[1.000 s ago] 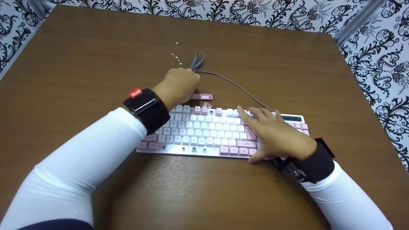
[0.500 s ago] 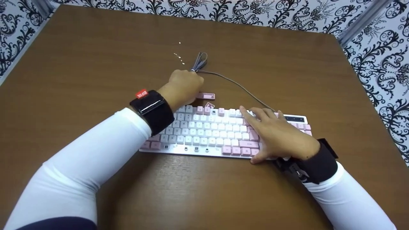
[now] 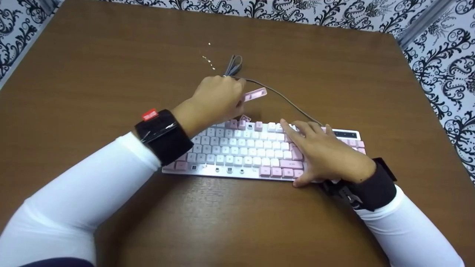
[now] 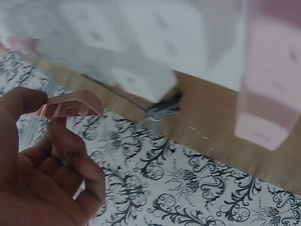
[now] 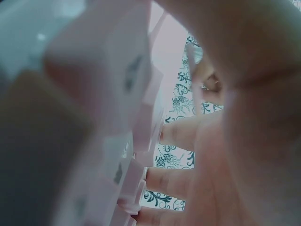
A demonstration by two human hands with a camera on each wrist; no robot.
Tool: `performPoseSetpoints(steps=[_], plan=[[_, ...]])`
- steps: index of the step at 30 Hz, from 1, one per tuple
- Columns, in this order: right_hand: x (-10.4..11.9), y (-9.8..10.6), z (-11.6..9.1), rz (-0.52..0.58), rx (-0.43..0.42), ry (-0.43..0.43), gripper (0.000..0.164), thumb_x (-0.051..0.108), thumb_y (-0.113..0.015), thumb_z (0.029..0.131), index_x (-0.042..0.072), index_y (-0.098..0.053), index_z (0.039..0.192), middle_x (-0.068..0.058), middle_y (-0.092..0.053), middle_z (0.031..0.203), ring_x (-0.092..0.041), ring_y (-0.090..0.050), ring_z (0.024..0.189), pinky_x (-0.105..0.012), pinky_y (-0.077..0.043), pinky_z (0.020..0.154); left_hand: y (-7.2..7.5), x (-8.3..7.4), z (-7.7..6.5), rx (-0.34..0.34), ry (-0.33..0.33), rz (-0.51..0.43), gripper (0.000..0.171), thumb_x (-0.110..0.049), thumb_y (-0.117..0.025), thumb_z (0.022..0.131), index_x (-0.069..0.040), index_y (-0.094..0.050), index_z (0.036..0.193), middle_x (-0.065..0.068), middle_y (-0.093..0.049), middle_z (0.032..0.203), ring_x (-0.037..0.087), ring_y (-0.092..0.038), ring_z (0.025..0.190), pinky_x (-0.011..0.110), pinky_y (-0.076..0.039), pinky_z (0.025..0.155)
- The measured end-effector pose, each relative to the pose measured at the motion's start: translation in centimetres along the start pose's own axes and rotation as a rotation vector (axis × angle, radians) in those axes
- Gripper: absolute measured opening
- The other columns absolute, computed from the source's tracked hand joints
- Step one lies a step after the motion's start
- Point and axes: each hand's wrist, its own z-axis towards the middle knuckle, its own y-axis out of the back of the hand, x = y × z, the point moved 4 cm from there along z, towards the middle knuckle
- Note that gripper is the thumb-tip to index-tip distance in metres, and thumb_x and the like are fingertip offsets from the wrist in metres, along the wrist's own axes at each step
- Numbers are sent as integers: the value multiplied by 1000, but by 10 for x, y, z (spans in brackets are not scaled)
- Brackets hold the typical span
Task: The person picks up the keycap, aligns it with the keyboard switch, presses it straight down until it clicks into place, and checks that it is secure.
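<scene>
My left hand pinches a long pink keycap, the shape of a space bar, between thumb and fingers above the table behind the keyboard. In the left wrist view the keycap shows its hollow underside. The white and pink keyboard lies flat, with bare switches along its front row and one in its back row. My right hand rests spread over its right part, thumb at the front edge and fingers towards the back. A small pink keycap lies just behind the keyboard.
A grey cable runs from the keyboard's back to a tied bundle beyond my left hand. Several tiny pale bits lie left of the bundle. Patterned black-and-white walls border the brown table.
My left hand has lifted the long pink keycap off the table and moved slightly to the right with it, tilting it. My right hand stays on the keyboard.
</scene>
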Motion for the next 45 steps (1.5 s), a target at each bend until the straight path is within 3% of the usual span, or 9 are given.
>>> performPoseSetpoints(steps=[5,9,14,19,25,28,32,39,45], plan=[[-1,2,-1,-4,4,2,141,57,-91,54,11,-10,161,-24,-35,153,-45,-37,139,-78,-29,103,8,-6,-11,-16,-13,-115,24,-27,-59,92,-6,-60,105,12,-67,89,32,-67,77,48,-58,70],[-1,3,-1,-8,-3,6,141,57,-91,54,11,-11,161,-23,-35,151,-44,-38,137,-77,-30,102,13,-8,-23,-71,-50,-179,23,-26,-65,88,-9,-59,102,8,-66,83,30,-65,73,49,-56,68],[0,2,0,-6,-4,14,141,57,-90,54,11,-11,161,-22,-35,151,-43,-38,137,-76,-30,102,15,-7,-36,-120,-94,-276,25,-22,-72,84,-11,-60,103,3,-73,89,26,-69,77,45,-56,70],[0,1,0,-3,13,3,141,58,-90,54,12,-9,161,-22,-34,152,-43,-37,137,-77,-29,103,12,-11,-43,-101,-126,-405,23,-21,-75,84,-15,-63,103,-1,-75,94,18,-67,79,38,-54,74],[0,4,2,-6,2,15,141,57,-90,55,12,-9,161,-23,-34,153,-43,-36,139,-78,-30,101,3,-12,-53,-39,-102,-535,17,-24,-79,84,-20,-74,100,-5,-76,95,13,-63,76,33,-50,72],[1,4,1,-9,9,14,141,58,-90,55,12,-9,161,-23,-34,152,-44,-37,137,-78,-30,101,0,-10,-57,-56,-91,-530,18,-27,-81,83,-20,-76,100,-5,-76,93,13,-64,79,35,-50,76],[0,3,0,-3,9,12,141,57,-90,55,12,-9,161,-23,-34,152,-45,-36,138,-78,-29,101,-1,-7,-63,-90,-71,-455,20,-32,-82,82,-23,-77,99,-6,-74,93,15,-65,82,40,-46,80],[0,-1,-1,1,10,12,141,57,-90,54,11,-10,161,-22,-35,151,-44,-38,136,-77,-30,101,-4,-3,-69,-57,-59,-421,22,-36,-78,85,-26,-77,105,-6,-73,97,16,-64,85,42,-40,81],[0,1,0,-13,3,15,141,57,-90,54,12,-9,161,-23,-35,151,-44,-38,137,-79,-30,101,-7,2,-74,-44,-42,-424,26,-39,-78,85,-28,-78,108,-6,-74,96,15,-64,89,51,-40,91]])
